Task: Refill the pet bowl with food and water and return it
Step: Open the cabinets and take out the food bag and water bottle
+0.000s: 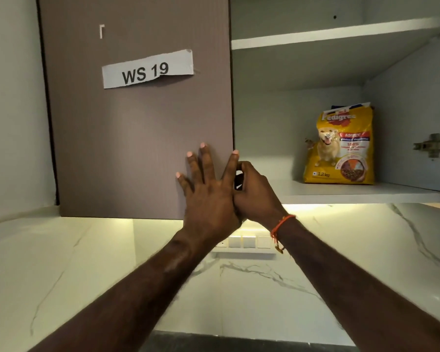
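Observation:
A yellow bag of dog food [341, 146] stands upright on the lower shelf [366, 193] of the open right cabinet bay. My left hand [206, 189] presses flat, fingers spread, against the lower right corner of the shut brown cabinet door [137, 128]. My right hand [254, 191] sits just beside it, touching it, fingers curled at that door's right edge. The right hand is well left of the bag and apart from it. No pet bowl is in view.
A paper label reading WS 19 [148, 69] is taped to the brown door. An upper shelf [341, 34] is bare. A metal hinge [429, 146] sticks out at the cabinet's right side. Below lie a marble backsplash [341, 250] and a white switch panel [247, 243].

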